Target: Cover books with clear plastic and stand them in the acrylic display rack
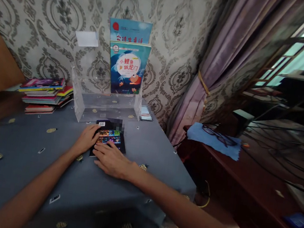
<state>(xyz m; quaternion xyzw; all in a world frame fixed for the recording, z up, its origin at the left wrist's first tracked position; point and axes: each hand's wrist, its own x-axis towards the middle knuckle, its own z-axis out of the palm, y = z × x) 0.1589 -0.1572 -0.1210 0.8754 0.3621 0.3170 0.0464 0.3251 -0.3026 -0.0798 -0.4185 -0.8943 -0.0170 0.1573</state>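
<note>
A thin dark book (pixel 117 144) lies on the cloth-covered table with its barcode side up and small colourful pictures across it. My left hand (pixel 87 140) rests along its left edge, fingers stretched out over the cover. Palm down, my right hand (pixel 111 159) lies flat across the lower part, hiding some of it. Just behind the book stands a clear acrylic stand (pixel 106 104). On its right side a blue picture book (pixel 127 76) is propped upright, with another blue book (pixel 130 30) showing above and behind it.
At the back left sits a stack of books (pixel 45 93). A white card (pixel 87 39) shows above the stand's left side. To the right, beyond the table's edge, eyeglasses (pixel 218 134) lie on a blue cloth (pixel 212 141) on dark red furniture. A tied curtain (pixel 209 73) hangs behind.
</note>
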